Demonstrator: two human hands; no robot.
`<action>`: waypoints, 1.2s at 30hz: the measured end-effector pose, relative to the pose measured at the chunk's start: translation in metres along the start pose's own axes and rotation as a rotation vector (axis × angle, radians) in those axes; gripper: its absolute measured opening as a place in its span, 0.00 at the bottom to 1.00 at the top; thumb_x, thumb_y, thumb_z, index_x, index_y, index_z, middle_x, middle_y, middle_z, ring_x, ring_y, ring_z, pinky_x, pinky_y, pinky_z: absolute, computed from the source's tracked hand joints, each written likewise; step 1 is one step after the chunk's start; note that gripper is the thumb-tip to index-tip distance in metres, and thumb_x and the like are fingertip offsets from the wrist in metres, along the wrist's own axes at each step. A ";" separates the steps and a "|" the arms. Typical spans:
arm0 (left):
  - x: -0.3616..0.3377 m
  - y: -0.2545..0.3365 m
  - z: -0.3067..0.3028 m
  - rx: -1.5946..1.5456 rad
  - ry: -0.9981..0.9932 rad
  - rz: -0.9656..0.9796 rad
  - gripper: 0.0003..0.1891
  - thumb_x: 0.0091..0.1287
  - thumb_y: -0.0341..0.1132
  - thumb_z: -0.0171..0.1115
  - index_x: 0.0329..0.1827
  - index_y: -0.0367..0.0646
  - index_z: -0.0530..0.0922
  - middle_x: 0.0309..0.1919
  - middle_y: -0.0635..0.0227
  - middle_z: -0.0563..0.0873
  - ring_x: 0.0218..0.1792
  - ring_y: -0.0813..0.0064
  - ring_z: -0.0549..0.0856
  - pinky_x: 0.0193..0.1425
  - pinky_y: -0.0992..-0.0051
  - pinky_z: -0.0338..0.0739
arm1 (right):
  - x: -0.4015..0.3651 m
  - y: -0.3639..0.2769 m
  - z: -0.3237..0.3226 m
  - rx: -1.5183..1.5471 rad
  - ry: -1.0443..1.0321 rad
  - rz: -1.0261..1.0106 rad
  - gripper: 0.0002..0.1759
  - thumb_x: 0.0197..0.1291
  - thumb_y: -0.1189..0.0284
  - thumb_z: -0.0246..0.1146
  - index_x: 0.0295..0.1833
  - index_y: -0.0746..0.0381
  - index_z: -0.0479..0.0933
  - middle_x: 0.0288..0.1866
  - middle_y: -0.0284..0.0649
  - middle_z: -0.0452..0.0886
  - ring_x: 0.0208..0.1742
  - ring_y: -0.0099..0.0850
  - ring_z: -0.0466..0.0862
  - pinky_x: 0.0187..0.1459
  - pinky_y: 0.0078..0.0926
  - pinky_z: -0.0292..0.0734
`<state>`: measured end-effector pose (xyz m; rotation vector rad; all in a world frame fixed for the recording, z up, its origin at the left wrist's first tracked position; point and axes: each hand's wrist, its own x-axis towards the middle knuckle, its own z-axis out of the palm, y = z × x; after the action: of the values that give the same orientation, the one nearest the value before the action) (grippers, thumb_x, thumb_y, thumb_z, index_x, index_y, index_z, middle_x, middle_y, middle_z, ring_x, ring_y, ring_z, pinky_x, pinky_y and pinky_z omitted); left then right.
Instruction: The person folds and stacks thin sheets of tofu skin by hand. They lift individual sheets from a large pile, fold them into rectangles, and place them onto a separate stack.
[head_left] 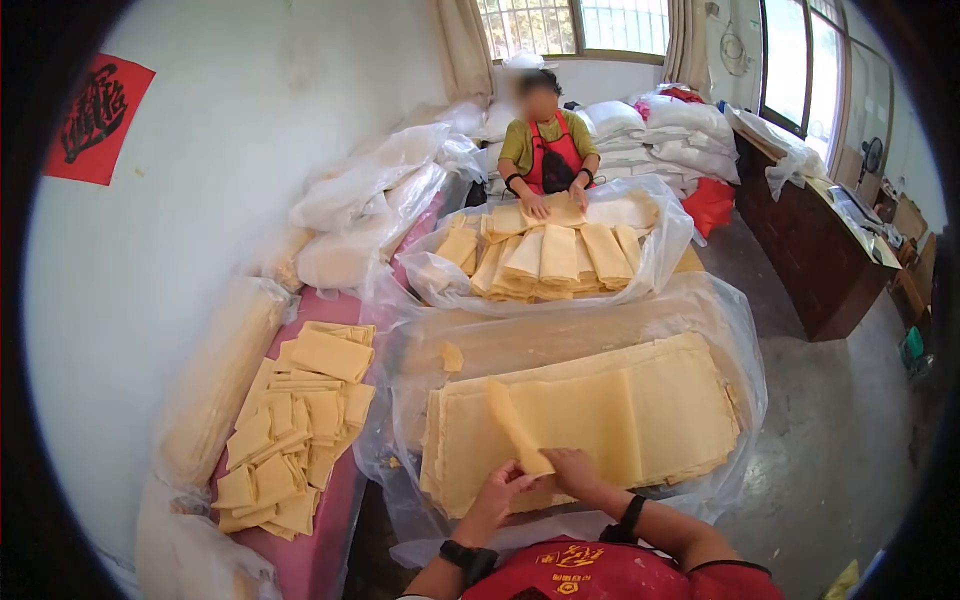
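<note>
A stack of large yellowish sheets [685,410] lies on clear plastic on the table before me. The top sheet has its left end folded up into a narrow raised flap [518,425]. At the near end of that flap, my left hand [508,487] has its fingers closed on the sheet's edge. Just to its right, my right hand [577,470] lies against the same near edge, its fingers pressed on the sheet; its fingertips are partly hidden. A small torn piece [452,356] rests on the plastic beyond the stack.
Folded sheets [290,440] are piled on a pink surface [318,560] at the left. Across the table a co-worker [550,145] handles more folded sheets [560,255]. White sacks [650,130] stand behind. A dark wooden counter [800,240] is at the right.
</note>
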<state>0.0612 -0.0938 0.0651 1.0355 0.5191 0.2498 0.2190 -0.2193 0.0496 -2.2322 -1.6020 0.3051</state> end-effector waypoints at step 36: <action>0.054 -0.015 0.051 1.806 -0.150 0.838 0.37 0.60 0.55 0.63 0.73 0.60 0.63 0.73 0.57 0.60 0.74 0.52 0.56 0.71 0.37 0.46 | -0.061 0.126 0.006 0.401 0.473 0.686 0.17 0.58 0.62 0.58 0.36 0.67 0.79 0.31 0.57 0.81 0.37 0.54 0.83 0.37 0.45 0.75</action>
<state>0.1335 -0.1162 0.0565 3.0074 -0.0073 0.4248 0.3052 -0.3109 -0.0111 -2.2281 -0.4602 0.2218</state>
